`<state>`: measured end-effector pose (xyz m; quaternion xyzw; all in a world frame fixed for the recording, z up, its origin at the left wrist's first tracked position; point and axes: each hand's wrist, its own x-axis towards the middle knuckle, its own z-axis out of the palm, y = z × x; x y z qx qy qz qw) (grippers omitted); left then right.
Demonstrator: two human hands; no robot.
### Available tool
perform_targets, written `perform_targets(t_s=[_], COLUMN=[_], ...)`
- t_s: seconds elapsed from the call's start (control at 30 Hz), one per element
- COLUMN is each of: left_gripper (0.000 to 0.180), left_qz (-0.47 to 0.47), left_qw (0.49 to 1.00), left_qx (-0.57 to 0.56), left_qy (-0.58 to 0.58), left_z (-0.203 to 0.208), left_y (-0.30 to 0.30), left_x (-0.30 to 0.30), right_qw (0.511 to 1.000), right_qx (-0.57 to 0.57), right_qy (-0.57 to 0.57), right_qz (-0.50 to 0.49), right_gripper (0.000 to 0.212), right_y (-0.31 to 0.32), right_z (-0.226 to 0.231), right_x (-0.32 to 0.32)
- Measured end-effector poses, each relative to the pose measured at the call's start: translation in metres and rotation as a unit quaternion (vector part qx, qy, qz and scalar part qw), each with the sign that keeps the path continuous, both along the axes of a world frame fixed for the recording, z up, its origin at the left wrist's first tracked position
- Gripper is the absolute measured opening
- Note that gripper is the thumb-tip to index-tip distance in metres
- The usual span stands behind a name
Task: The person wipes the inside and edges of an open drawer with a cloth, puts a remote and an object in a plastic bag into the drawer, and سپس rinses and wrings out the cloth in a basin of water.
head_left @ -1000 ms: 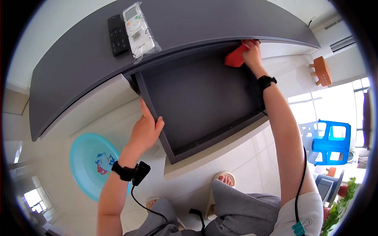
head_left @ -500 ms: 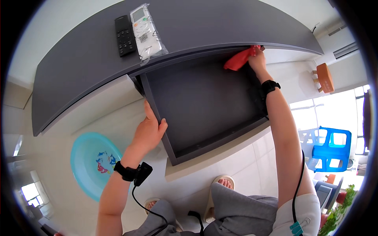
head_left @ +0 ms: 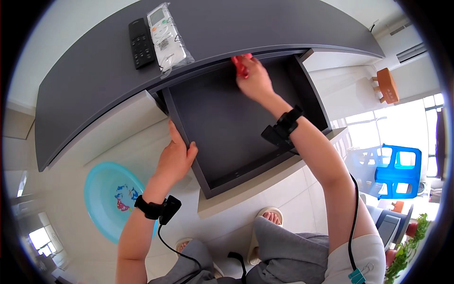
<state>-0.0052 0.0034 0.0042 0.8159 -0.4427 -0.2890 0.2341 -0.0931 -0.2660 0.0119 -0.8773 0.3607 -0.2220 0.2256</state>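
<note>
A dark grey drawer [head_left: 227, 123] is pulled out from a grey-topped cabinet [head_left: 255, 26]. Against its left side wall rests my left hand [head_left: 174, 158], with the thumb at the rim and the fingers along the outside. My right hand [head_left: 255, 80] is inside the drawer at its back edge, closed around a red cloth [head_left: 242, 64]. Part of the cloth is hidden by the fingers. Nothing else shows in the drawer.
On the cabinet top lie a black remote control [head_left: 141, 43] and a white remote in clear plastic [head_left: 168, 40]. A light-blue basin [head_left: 101, 199] stands on the floor at left. At right are a blue plastic stool [head_left: 399, 171] and a small orange stool [head_left: 387, 86].
My right hand has moved left along the drawer's back with the red cloth, from the far right corner toward the middle. My left hand stays at the drawer's left side.
</note>
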Motion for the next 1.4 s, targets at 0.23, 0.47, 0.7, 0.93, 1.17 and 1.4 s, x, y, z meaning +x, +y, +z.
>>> perform_targets(t_s=[0.23, 0.47, 0.7, 0.93, 1.17, 1.4], left_gripper=[0.079, 0.08, 0.081, 0.079, 0.081, 0.081], left_qz=[0.007, 0.012, 0.01, 0.012, 0.023, 0.011], left_qw=[1.0, 1.0, 1.0, 0.999, 1.0, 1.0], left_qx=[-0.015, -0.004, -0.028, -0.042, 0.008, 0.026], left_qy=[-0.002, -0.011, -0.01, -0.021, 0.002, 0.009], left_z=[-0.002, 0.0, -0.009, -0.013, -0.005, 0.002], left_y=[0.003, 0.003, 0.005, 0.002, 0.005, 0.0], left_x=[0.0, 0.0, 0.002, -0.002, 0.003, 0.001], right_qw=[0.996, 0.984, 0.997, 0.976, 0.976, 0.967], right_qx=[-0.001, 0.123, 0.043, 0.101, 0.037, 0.199], right_qy=[0.076, -0.02, 0.023, 0.048, 0.15, 0.056], right_qz=[-0.037, -0.126, 0.058, 0.189, 0.154, 0.146], right_gripper=[0.037, 0.043, 0.049, 0.046, 0.05, 0.048], right_y=[-0.049, -0.089, 0.024, 0.127, 0.087, 0.055], right_z=[0.015, 0.0, 0.002, 0.019, 0.044, 0.026], right_x=[-0.021, -0.042, 0.03, 0.098, 0.073, 0.057])
